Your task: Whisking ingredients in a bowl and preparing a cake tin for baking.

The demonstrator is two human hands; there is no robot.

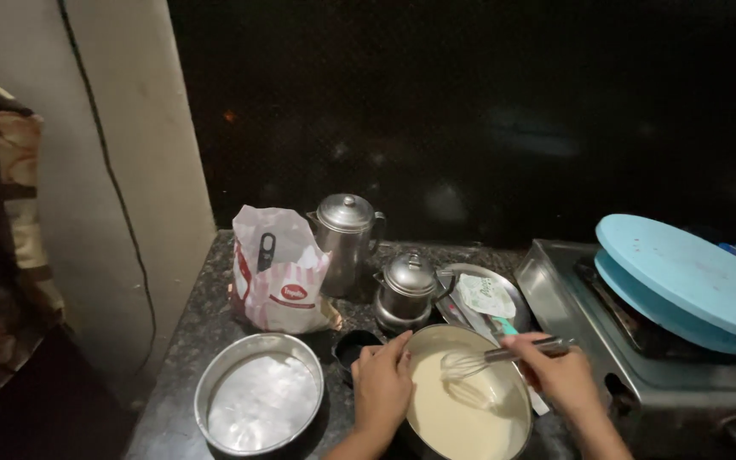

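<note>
**Whisk in batter, bowl steadied at the rim**

Right hand [560,373]: fingers curled shut around the metal handle of a wire whisk [470,366]. Handle runs out to the right past the knuckles; the wire head points left and sits low in the bowl, its lower loops in the pale batter [462,413].

Left hand [382,385]: fingers wrapped over the left rim of the steel mixing bowl [521,383], fingertips hooked onto the rim, palm against the outer wall. Grip looks closed on the rim.

The bowl sits at the near edge of the dark speckled counter [193,311], between the two hands, filled with smooth cream-coloured batter.

Just left of the bowl: a round metal cake tin [257,400], its floor lined white. A small dark cup [356,345] stands between tin and bowl, partly hidden by the left hand.

Behind: a white and red packet [281,273] with a black scoop handle poking out, a tall steel jug with lid [347,238], a shorter lidded steel pot [406,290], and a steel plate [504,298] carrying a white wrapper and a teal-handled tool.

Right: a steel gas stove [572,298], with a light blue round turntable [692,281] resting tilted on top.

Lighting dim; back wall dark.
</note>
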